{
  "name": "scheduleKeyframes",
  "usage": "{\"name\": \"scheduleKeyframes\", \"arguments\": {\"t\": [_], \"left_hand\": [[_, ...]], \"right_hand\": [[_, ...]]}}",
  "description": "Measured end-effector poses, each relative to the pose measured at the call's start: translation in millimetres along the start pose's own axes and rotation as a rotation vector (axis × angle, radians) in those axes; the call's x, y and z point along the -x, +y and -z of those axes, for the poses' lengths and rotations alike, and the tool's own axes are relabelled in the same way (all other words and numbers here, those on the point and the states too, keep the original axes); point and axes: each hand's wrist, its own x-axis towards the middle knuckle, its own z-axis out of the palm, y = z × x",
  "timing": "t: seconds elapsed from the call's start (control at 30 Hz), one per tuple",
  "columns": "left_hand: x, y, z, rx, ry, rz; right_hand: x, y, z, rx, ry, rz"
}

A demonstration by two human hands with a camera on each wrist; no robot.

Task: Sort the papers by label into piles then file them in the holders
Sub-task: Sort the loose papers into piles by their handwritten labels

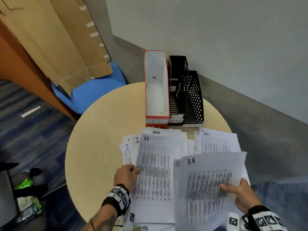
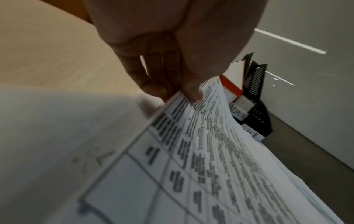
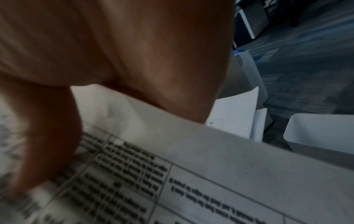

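Papers marked HR are held aloft in the right hand, fingers pinched on them, while the left hand pinches another HR sheet on the counter — presumably for pairing — holders unfilled.

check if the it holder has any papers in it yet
Empty. The head view looks straight down into the orange-edged IT holder and shows only its bare white inside walls and floor, with no sheets standing in it.
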Motion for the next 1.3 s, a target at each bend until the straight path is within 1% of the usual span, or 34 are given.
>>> {"name": "scheduleKeyframes", "arguments": {"t": [0.07, 0.2, 0.33, 0.47, 0.6, 0.7, 0.77, 0.8, 0.87, 0.9, 0.97, 1.03, 1.13, 1.23, 1.3], "left_hand": [[2, -3, 4, -0.024, -0.007, -0.034], [5, -17, 10, -0.057, -0.008, -0.052], [11, -27, 15, -0.016, -0.075, -0.065], [9, -31, 16, 0.013, -0.106, -0.046], [3, -22, 11, -0.104, -0.116, -0.076], [-4, -4, 3, -0.211, -0.021, -0.188], [-11, 19, -1, -0.295, 0.037, -0.313], [-17, 31, -3, -0.347, 0.019, -0.382], [-34, 52, -8, -0.444, -0.106, -0.483], [-43, 59, -10, -0.5, -0.179, -0.498], [-60, 66, -12, -0.606, -0.279, -0.479], [-68, 69, -12, -0.666, -0.312, -0.444], [-72, 68, -13, -0.676, -0.285, -0.42], [-76, 58, -12, -0.612, -0.251, -0.355], [-79, 54, -10, -0.572, -0.259, -0.31]], "right_hand": [[-3, -2, -4, -0.03, -0.071, 0.004], [-14, 8, -16, -0.046, -0.135, 0.06], [-13, 4, -29, -0.009, -0.189, 0.084], [-16, 7, -32, 0.033, -0.159, 0.091], [-15, 5, -32, 0.039, -0.127, 0.1], [-14, 5, -31, 0.054, -0.105, 0.117], [-11, 5, -32, 0.075, -0.096, 0.107], [-8, 4, -33, 0.083, -0.1, 0.098], [-1, 1, -33, 0.1, -0.118, 0.093], [3, -1, -32, 0.11, -0.121, 0.094], [8, -3, -28, 0.122, -0.117, 0.101], [13, -1, -22, 0.123, -0.126, 0.125], [17, 6, -12, 0.117, -0.123, 0.135], [19, 12, -14, 0.103, -0.107, 0.116], [17, 15, -18, 0.101, -0.093, 0.115]]}}
